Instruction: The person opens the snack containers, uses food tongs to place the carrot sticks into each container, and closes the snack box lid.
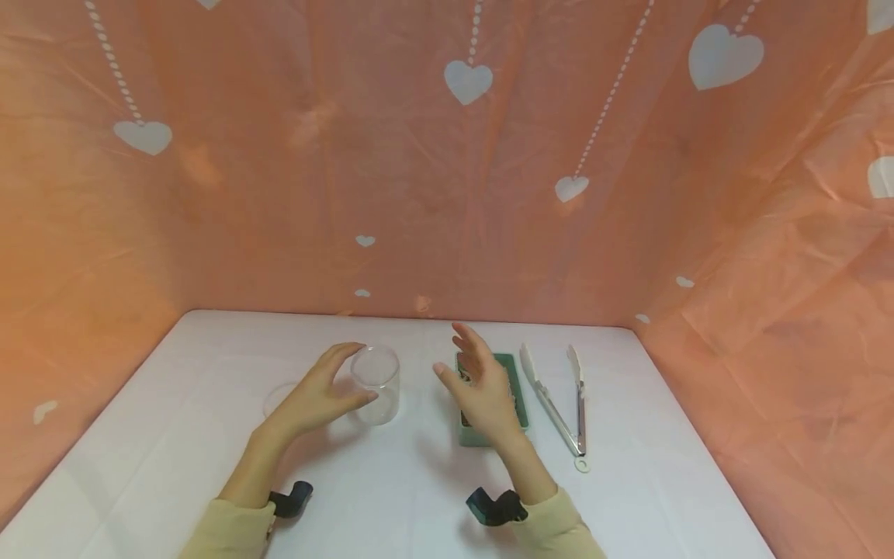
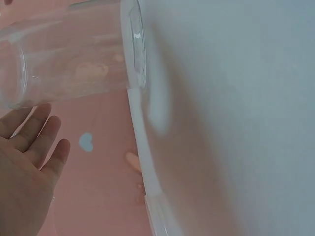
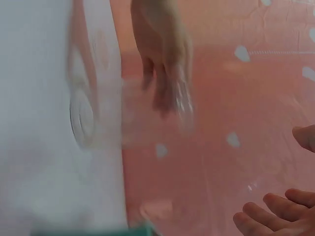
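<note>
We see our left hand with fingers and thumb spread, gripping nothing, the clear jar upright just to its right; whether they touch we cannot tell. Our right hand, also open and empty, partly hides the green box, left of the tongs

From where I stand, a white-covered table carries everything. A clear jar stands upright on it; at its nine o'clock lies a clear round piece, partly hidden. Towards three o'clock sits a green box, then spread tongs, their ring at six.
</note>
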Available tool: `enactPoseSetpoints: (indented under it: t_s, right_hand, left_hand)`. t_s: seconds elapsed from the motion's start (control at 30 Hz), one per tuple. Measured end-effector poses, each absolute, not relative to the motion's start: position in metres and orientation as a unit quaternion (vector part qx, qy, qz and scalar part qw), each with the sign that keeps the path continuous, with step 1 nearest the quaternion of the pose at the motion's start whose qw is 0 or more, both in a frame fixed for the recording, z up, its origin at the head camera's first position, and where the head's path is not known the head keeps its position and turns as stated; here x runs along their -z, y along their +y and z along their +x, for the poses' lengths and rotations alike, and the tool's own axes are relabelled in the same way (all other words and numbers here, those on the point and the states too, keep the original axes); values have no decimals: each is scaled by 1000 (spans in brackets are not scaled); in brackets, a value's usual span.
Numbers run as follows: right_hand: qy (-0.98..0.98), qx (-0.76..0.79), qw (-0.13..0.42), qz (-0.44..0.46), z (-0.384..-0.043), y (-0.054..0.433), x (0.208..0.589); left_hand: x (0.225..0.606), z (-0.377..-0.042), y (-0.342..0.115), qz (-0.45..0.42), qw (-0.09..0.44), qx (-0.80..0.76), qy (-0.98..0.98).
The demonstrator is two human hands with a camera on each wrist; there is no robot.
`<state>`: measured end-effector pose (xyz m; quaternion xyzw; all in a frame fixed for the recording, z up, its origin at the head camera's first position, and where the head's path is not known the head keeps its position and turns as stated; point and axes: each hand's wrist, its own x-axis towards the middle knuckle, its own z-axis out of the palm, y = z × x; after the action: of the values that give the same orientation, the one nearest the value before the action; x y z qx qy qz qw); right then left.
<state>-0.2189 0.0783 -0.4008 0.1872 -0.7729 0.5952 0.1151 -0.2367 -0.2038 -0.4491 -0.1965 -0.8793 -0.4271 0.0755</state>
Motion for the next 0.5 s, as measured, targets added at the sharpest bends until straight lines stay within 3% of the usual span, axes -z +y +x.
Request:
enactPoseSetpoints:
  t_s: [0.5]
  right_hand:
    - [-846, -487, 193, 101, -215, 190, 394]
  left_hand:
    - [455, -242, -201, -189, 58, 429, -881]
